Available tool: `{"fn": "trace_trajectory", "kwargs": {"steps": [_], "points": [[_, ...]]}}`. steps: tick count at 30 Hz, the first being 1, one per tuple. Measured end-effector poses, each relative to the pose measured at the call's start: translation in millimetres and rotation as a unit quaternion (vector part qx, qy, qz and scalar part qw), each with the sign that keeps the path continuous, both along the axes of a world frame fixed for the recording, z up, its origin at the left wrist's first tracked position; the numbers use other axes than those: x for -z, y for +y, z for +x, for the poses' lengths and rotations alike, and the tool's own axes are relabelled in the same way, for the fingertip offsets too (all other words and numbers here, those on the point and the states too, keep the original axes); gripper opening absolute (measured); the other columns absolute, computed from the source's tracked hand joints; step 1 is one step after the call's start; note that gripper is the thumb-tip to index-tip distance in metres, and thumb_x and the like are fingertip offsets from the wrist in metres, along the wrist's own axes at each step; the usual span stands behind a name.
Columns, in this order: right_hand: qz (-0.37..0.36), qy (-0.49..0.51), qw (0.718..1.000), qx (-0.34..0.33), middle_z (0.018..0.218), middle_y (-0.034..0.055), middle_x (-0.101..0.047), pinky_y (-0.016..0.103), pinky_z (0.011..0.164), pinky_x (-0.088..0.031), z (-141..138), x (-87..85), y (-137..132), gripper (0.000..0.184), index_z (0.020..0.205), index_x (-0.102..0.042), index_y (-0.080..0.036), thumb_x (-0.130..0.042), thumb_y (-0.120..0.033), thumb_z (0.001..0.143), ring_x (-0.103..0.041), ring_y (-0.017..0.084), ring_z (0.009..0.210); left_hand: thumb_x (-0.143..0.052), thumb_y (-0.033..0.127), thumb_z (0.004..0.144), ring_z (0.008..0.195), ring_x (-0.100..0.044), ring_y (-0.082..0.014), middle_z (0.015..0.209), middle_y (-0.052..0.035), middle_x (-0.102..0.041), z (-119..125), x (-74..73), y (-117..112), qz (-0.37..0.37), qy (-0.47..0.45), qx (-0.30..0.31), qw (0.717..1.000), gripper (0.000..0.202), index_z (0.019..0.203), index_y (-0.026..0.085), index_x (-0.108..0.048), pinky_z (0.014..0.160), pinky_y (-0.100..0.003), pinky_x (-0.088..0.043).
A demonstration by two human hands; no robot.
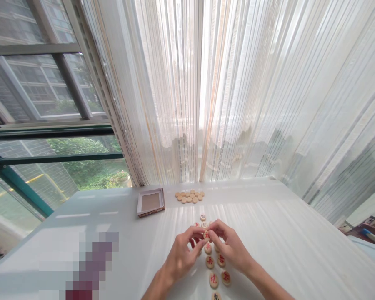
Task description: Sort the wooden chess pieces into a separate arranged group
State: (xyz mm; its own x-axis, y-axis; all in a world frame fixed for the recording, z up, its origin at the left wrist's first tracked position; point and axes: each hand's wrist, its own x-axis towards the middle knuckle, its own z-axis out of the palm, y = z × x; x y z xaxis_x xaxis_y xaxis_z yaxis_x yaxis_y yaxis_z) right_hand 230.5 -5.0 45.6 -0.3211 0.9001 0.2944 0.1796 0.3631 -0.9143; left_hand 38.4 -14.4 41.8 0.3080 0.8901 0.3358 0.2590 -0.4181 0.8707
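Note:
Above the middle of the white table (118, 225), my left hand (185, 249) and my right hand (230, 245) meet with bent fingers. Between their thumbs and fingertips is a round wooden Chinese chess piece (207, 236) with a red character. Below the hands, more pieces lie face up in uneven columns, among them a red soldier piece (209, 261), a red cannon piece (213, 279) and a black-marked piece (216, 296) cut by the bottom edge. Beyond the fingertips lies another dark-marked piece (203, 217). My hands partly cover several pieces.
Toward the table's far edge, a cluster of blank-faced pieces (189, 199) lies beside a shallow open box (162, 200). Striped sheer curtains (187, 104) hang behind the table. A window (43, 87) is at left. A pixelated patch (90, 266) hides part of the lower left.

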Motion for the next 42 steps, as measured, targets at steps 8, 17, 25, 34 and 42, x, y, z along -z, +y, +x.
{"fn": "trace_trajectory", "kwargs": {"steps": [8,17,25,34,42], "points": [[0.013,-0.001,0.999,-0.029,0.108,0.0063,-0.07,0.032,0.081,-0.055,-0.2,-6.9,-2.8,0.02,0.112,-0.063,-0.022,-0.059,-0.035,0.097,-0.067,0.02,0.088,-0.063,0.036,0.093,0.079,-0.07,-0.0214,0.091,-0.0079,-0.074,-0.6,-0.8,1.2,-0.044,-0.035,-0.01,0.998,0.025,0.113,0.022,-0.062,0.069,-0.03,-0.053],[0.044,-0.011,0.998,-0.043,0.103,0.0046,-0.07,0.031,0.078,-0.054,-6.1,-6.6,-8.0,0.018,0.114,-0.063,-0.023,-0.056,-0.03,0.099,-0.067,0.018,0.084,-0.061,0.042,0.095,0.067,-0.065,-0.0171,0.076,-0.0047,-0.07,-1.0,5.4,0.7,-0.077,-0.063,-0.011,0.995,0.026,0.107,0.019,-0.057,0.061,-0.025,-0.05],[0.085,-0.055,0.994,-0.035,0.097,0.0028,-0.072,0.031,0.081,-0.053,-5.7,-3.1,-7.3,0.018,0.113,-0.062,-0.024,-0.055,-0.022,0.097,-0.066,0.017,0.084,-0.055,0.047,0.097,0.068,-0.065,-0.0179,0.077,-0.0069,-0.068,0.8,6.2,1.1,-0.103,-0.109,-0.003,0.989,0.031,0.1,0.017,-0.059,0.056,-0.024,-0.051],[0.084,-0.036,0.995,-0.028,0.106,0.0053,-0.069,0.031,0.08,-0.053,-1.7,-7.7,-5.8,0.019,0.116,-0.061,-0.024,-0.055,-0.025,0.098,-0.066,0.018,0.088,-0.06,0.036,0.095,0.072,-0.064,-0.0174,0.091,-0.0082,-0.07,0.8,3.9,-1.9,-0.069,-0.074,0.017,0.995,0.027,0.116,0.019,-0.055,0.062,-0.026,-0.051],[0.077,-0.033,0.996,-0.032,0.102,0.0048,-0.069,0.031,0.08,-0.052,-0.1,-6.6,-3.5,0.017,0.114,-0.061,-0.023,-0.054,-0.028,0.099,-0.065,0.018,0.085,-0.06,0.033,0.095,0.071,-0.066,-0.0175,0.091,-0.0077,-0.072,2.6,-1.2,-2.9,-0.039,-0.054,0.015,0.998,0.023,0.114,0.019,-0.057,0.066,-0.028,-0.053]]}}
